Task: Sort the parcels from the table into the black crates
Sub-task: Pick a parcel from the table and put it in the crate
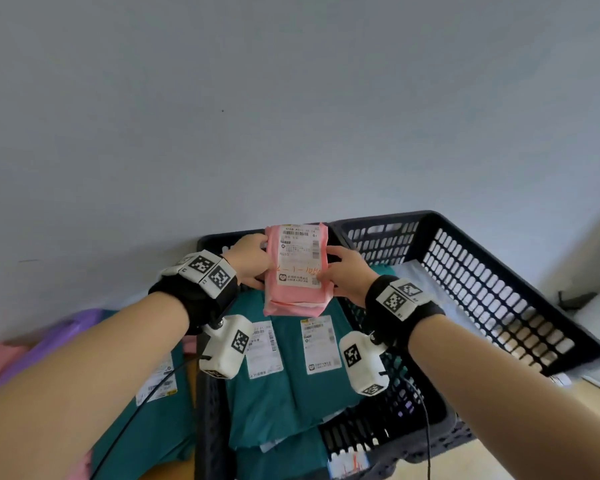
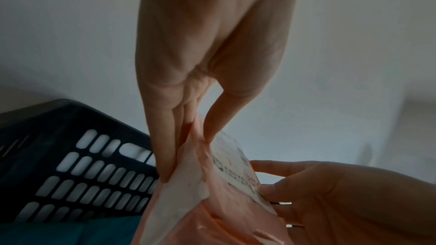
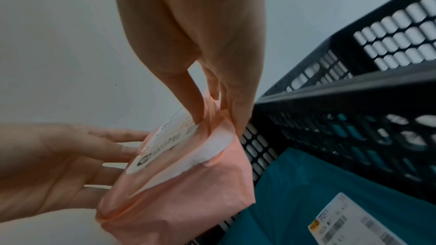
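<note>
A pink parcel (image 1: 297,271) with a white shipping label hangs in the air over the far end of the middle black crate (image 1: 219,242). My left hand (image 1: 262,263) pinches its left edge, thumb on the label side, fingers behind. My right hand (image 1: 329,271) pinches the right edge the same way. The left wrist view shows my left hand (image 2: 188,156) gripping the pink parcel (image 2: 212,211). The right wrist view shows my right hand (image 3: 218,124) gripping the pink parcel (image 3: 188,183). Below it, teal parcels (image 1: 291,382) with labels lie in the crate.
A second black crate (image 1: 482,271) stands to the right, with a pale bag (image 1: 420,275) inside. On the left, outside the crates, lie a teal parcel (image 1: 153,410), a purple parcel (image 1: 66,337) and a pink one (image 1: 0,358). A plain wall rises behind.
</note>
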A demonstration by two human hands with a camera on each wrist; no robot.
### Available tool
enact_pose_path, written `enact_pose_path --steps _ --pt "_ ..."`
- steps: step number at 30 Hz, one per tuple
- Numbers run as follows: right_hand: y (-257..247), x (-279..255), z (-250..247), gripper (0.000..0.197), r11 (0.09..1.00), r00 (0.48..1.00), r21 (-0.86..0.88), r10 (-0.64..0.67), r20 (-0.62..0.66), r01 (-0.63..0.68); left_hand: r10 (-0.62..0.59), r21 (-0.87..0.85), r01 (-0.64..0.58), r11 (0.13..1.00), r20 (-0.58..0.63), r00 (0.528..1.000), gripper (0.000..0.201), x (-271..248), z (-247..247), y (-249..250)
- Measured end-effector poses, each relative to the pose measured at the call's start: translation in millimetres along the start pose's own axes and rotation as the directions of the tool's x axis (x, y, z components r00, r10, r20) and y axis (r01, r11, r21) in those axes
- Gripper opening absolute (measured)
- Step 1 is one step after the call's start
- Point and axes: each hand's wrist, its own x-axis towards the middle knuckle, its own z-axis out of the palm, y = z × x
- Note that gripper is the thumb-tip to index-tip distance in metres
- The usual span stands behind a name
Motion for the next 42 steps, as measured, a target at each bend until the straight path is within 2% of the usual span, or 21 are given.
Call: enact_pose_path --steps 7,12,14,16,18,20,23,25,27,29,32,37,40,42 --pt "24 67 23 0.055 0.996 0.987 -0.048 0.086 0.136 -0.08 -0.209 0.182 0.22 0.958 -0.08 0.975 0.04 52 8 -25" --pt "53 99 45 0.058 0.988 0.964 -0.069 0.152 0.216 -0.141 -0.276 0.306 0.298 0.904 -0.114 0.955 0.047 82 20 -56" --pt "63 108 56 0.062 0.984 0.954 -0.061 0.177 0.24 -0.167 -0.318 0.327 0.342 0.881 -0.126 0.94 0.064 93 27 -71" --pt "73 117 66 0.066 0.98 0.944 -0.055 0.198 0.262 -0.19 -0.39 0.302 0.418 0.857 -0.153 0.908 0.089 101 32 -84" --pt "83 124 75 0.065 0.98 0.942 -0.045 0.198 0.273 -0.193 -0.45 0.266 0.478 0.837 -0.162 0.878 0.104 107 36 -96" --pt "92 132 84 0.063 0.981 0.943 -0.036 0.193 0.272 -0.19 -0.494 0.217 0.522 0.825 -0.171 0.853 0.114 119 40 -115" --pt "104 140 96 0.064 0.983 0.943 -0.065 0.186 0.278 -0.174 -0.543 0.108 0.57 0.814 -0.203 0.814 0.12 157 45 -173" --pt "111 143 101 0.064 0.984 0.94 -0.08 0.178 0.29 -0.161 -0.544 0.14 0.582 0.801 -0.236 0.805 0.128 149 50 -168" --pt "117 146 106 0.059 0.984 0.94 -0.089 0.176 0.291 -0.157 -0.48 0.227 0.542 0.81 -0.275 0.833 0.126 123 55 -138" --pt "122 149 110 0.058 0.982 0.944 -0.106 0.182 0.277 -0.158 -0.469 0.264 0.539 0.8 -0.285 0.836 0.118 118 62 -137" --pt "128 153 112 0.062 0.978 0.945 -0.141 0.185 0.27 -0.151 -0.521 0.202 0.577 0.791 -0.272 0.809 0.109 126 66 -144" --pt "137 154 110 0.066 0.977 0.945 -0.192 0.148 0.293 -0.094 -0.506 0.257 0.559 0.789 -0.244 0.827 0.104 126 70 -147" --pt "139 153 112 0.069 0.972 0.953 -0.235 0.087 0.289 -0.017 -0.485 0.285 0.536 0.795 -0.232 0.843 0.098 127 69 -155" --pt "138 151 112 0.073 0.955 0.958 -0.273 -0.036 0.285 0.117 -0.467 0.324 0.518 0.791 -0.226 0.855 0.093 128 68 -155"
